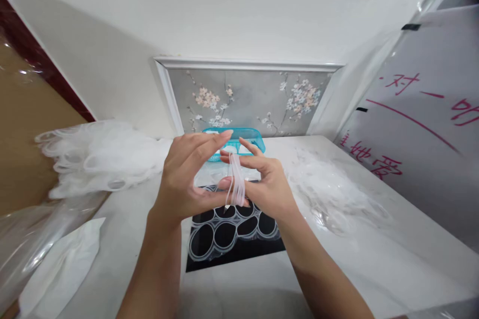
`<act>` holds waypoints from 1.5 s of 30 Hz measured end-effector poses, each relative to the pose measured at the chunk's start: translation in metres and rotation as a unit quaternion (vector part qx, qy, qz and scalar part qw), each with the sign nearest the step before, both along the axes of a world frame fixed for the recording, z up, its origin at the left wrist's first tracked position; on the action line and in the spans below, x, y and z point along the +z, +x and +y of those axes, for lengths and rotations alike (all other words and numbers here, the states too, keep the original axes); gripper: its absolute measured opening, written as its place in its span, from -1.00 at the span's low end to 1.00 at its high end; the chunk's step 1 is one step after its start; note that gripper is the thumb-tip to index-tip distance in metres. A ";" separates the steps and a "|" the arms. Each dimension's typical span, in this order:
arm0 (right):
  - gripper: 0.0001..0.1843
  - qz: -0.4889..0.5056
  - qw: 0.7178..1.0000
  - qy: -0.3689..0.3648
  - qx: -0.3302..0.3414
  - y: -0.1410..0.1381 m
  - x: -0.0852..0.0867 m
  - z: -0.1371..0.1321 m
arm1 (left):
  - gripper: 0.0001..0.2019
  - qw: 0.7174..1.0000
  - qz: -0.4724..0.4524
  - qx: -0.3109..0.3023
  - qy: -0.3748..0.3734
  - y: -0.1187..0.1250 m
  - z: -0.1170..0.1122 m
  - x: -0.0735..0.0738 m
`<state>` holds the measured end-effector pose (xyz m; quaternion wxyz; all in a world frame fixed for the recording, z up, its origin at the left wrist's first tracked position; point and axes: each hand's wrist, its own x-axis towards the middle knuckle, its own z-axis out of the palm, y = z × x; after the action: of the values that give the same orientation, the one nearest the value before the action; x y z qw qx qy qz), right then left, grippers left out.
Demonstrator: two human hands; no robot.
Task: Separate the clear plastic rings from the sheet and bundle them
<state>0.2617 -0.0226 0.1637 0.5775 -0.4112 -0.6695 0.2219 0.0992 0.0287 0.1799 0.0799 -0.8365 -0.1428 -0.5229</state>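
"What are the hands holding?"

"I have a bundle of thin white loops (238, 182) up over the black mat (258, 248), drawn out between the two hands. They pass over the index finger of the right hand (272, 182); I can't tell from here whether its fingers press on them."

"And the left?"

"My view shows the left hand (183, 177) spread wide, index finger and thumb well apart, the thumb reaching across at the lower end of the loops. Whether it runs inside them, I can't tell."

"Around the mat?"

"On it I see joined ring outlines (236, 221). Behind the mat is a blue basket (247, 134) with white pieces inside. Left of the mat I see a heap of white loop-ended material (105, 159); right of it, crumpled clear plastic (333, 194). Farther right of the mat is a board (422, 134) with red writing."
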 end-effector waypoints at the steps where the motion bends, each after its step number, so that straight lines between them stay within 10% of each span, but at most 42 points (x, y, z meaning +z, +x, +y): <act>1: -0.80 -0.011 1.000 -0.010 0.001 0.001 0.000 0.000 | -0.19 1.000 0.009 -0.001 -0.010 0.000 -0.001 0.001; 31: -0.74 -0.083 0.995 -0.054 0.002 0.006 0.003 -0.011 | -0.65 0.980 0.109 -0.089 -0.144 -0.001 -0.016 0.010; 45: -0.78 -0.089 0.992 -0.031 0.081 0.006 0.008 -0.011 | -0.81 0.979 0.003 -0.180 -0.091 -0.001 -0.015 0.009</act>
<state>0.2677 -0.0335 0.1716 0.4821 -0.3918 -0.7422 0.2512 0.0987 0.0139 0.1886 -0.0912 -0.8541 -0.0364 -0.5108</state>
